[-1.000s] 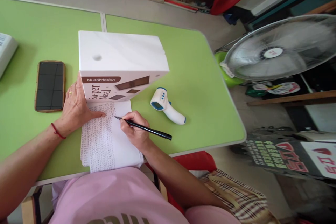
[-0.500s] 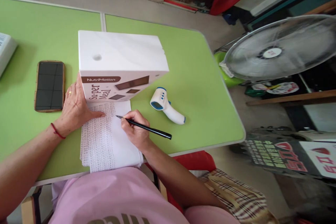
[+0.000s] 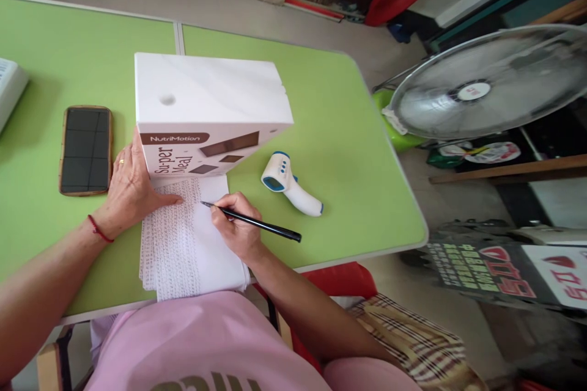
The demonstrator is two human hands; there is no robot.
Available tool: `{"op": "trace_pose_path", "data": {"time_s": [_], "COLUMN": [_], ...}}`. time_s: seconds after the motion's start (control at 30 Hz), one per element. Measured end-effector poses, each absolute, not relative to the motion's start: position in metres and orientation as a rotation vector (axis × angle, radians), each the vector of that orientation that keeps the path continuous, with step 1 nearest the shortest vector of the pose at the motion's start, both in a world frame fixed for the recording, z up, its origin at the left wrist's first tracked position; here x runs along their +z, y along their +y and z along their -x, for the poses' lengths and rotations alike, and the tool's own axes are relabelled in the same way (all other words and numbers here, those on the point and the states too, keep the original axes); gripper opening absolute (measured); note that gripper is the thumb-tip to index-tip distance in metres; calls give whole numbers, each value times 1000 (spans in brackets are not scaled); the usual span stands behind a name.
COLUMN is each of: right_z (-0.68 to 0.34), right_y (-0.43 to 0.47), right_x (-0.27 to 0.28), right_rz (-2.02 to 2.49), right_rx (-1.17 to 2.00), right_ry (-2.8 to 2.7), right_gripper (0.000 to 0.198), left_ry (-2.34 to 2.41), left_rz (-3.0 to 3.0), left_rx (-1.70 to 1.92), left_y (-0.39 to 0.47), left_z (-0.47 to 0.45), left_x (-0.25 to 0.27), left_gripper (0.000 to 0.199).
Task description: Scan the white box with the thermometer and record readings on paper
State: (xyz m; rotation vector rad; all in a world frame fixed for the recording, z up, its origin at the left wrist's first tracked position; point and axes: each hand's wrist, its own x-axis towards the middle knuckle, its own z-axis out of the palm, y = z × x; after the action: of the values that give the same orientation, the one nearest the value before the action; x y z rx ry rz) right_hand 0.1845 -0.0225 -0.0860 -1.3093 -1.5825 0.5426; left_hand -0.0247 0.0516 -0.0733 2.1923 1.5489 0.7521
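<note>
A white box (image 3: pixel 215 88) stands on the green table (image 3: pixel 339 128), and the sheets of paper (image 3: pixel 222 259) lie in front of it, on the person's side, partly covered in rows of small handwriting. Just in front of the box, the right hand (image 3: pixel 239 229) has its grip closed around a black pen (image 3: pixel 273 228), the tip at the paper beside the written rows; whether it touches cannot be told. The left hand (image 3: pixel 132 186) lies at the box's near left corner, its grip unclosed, thumb stretched over the paper. A phone (image 3: pixel 86 149) lies left of the box, and a white-and-blue thermometer (image 3: pixel 285 180) to its near right.
</note>
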Motion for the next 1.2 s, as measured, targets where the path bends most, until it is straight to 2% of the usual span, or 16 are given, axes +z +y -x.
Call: {"op": "trace_pose_path", "data": {"time_s": [0.73,0.9,1.0,1.2], "right_z": [-183,-184,-189,-219], "right_y": [-21,-24,-27,-26], "right_x": [-86,-82,-71,-50], "right_rz": [1319,1358,1356,1156], "right_rx": [565,496,410,236], "right_ry": [-1588,-1546,-1612,-2069], "right_gripper": [12,11,4,23], "left_ry": [1555,1542,1559,1485], "left_rz": [-2214,-2207,-2181,-2166], "left_rx": [737,760,751,756], "left_y": [51,52,51,53], "left_z": [24,25,25,26], "left_x": [-73,-75,-75,-69], "left_gripper": [128,128,129,129]}}
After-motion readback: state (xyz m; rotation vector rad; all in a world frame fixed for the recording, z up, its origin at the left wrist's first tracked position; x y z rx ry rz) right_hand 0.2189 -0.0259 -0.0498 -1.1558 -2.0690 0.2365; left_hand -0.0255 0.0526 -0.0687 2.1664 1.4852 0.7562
